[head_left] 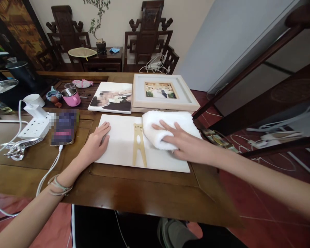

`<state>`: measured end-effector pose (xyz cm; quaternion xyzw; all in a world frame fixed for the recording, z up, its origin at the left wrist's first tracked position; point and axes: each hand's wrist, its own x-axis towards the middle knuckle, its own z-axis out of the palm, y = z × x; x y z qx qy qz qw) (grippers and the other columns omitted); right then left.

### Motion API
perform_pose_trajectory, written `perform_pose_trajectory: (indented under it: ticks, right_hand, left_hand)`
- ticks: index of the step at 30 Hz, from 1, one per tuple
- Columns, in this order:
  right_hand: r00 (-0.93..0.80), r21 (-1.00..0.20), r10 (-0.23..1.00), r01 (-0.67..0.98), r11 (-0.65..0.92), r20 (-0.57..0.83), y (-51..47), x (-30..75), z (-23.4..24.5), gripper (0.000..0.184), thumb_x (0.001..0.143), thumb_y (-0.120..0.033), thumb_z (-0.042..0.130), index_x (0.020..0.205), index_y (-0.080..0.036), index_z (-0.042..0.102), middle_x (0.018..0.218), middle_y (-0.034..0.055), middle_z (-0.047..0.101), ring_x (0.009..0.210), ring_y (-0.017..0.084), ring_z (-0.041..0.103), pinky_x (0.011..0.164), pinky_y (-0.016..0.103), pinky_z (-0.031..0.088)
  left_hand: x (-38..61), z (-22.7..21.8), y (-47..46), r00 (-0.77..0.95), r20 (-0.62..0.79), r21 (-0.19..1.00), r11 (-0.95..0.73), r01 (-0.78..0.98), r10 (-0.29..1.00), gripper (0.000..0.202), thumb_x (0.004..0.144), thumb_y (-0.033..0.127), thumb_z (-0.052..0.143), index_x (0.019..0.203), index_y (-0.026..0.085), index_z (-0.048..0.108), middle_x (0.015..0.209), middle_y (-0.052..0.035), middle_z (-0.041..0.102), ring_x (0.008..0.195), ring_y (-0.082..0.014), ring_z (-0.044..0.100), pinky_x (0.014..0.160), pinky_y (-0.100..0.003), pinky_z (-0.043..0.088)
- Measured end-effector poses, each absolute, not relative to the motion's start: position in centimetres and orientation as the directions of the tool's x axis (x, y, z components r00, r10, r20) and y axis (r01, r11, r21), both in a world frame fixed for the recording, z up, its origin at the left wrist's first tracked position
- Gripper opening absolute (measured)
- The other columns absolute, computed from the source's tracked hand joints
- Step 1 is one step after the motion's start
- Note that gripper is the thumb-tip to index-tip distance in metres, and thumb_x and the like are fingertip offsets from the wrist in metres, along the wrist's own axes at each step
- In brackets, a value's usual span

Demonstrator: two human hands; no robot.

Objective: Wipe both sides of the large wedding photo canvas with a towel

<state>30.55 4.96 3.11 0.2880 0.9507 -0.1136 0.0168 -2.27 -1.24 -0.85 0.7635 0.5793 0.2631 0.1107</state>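
A white panel, the back of a picture frame with a wooden stand piece on it, lies face down on the wooden table. My left hand rests flat and open on the panel's left edge. My right hand presses flat with spread fingers on a folded white towel at the panel's upper right corner.
Behind the panel lie a canvas photo print and a white framed photo. To the left are a phone, a white power strip with cables, a pink cup and a kettle. Dark chairs stand at the back.
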Motion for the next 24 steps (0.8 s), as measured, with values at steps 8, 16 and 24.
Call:
perform_pose_trajectory:
  ticks: [8, 16, 24]
  right_hand:
    - [-0.813, -0.199, 0.573, 0.581, 0.789, -0.100, 6.1, 29.5, 3.5, 0.057, 0.064, 0.002, 0.040, 0.116, -0.015, 0.056, 0.156, 0.0151, 0.028, 0.144, 0.033, 0.009, 0.112, 0.065, 0.021]
    - [-0.857, -0.289, 0.496, 0.515, 0.807, -0.142, -4.7, 31.9, 5.4, 0.049, 0.057, -0.001, 0.045, 0.090, -0.030, 0.067, 0.153, -0.0031, 0.033, 0.143, 0.031, 0.016, 0.110, 0.062, 0.035]
    - [-0.831, -0.380, 0.535, 0.549, 0.744, -0.152, -2.5, 31.8, 5.1, 0.052, 0.061, -0.002, 0.044, 0.099, -0.030, 0.065, 0.153, -0.0045, 0.033, 0.142, 0.028, 0.018, 0.115, 0.052, 0.032]
  left_hand:
    - [-2.3, -0.8, -1.3, 0.184, 0.276, 0.496, -0.303, 0.814, 0.944, 0.046, 0.094, 0.030, 0.038, 0.132, 0.009, 0.054, 0.145, -0.0166, 0.048, 0.140, -0.0269, 0.037, 0.116, -0.050, 0.028]
    - [-2.2, -0.8, -1.3, 0.183, 0.271, 0.484, -0.298, 0.823, 0.945, 0.046, 0.094, 0.029, 0.037, 0.132, 0.008, 0.054, 0.145, -0.0170, 0.048, 0.140, -0.0269, 0.037, 0.117, -0.049, 0.028]
    - [-2.2, -0.8, -1.2, 0.177, 0.271, 0.488, -0.294, 0.822, 0.946, 0.045, 0.094, 0.028, 0.038, 0.132, 0.013, 0.054, 0.145, -0.0143, 0.049, 0.140, -0.0273, 0.038, 0.116, -0.051, 0.028]
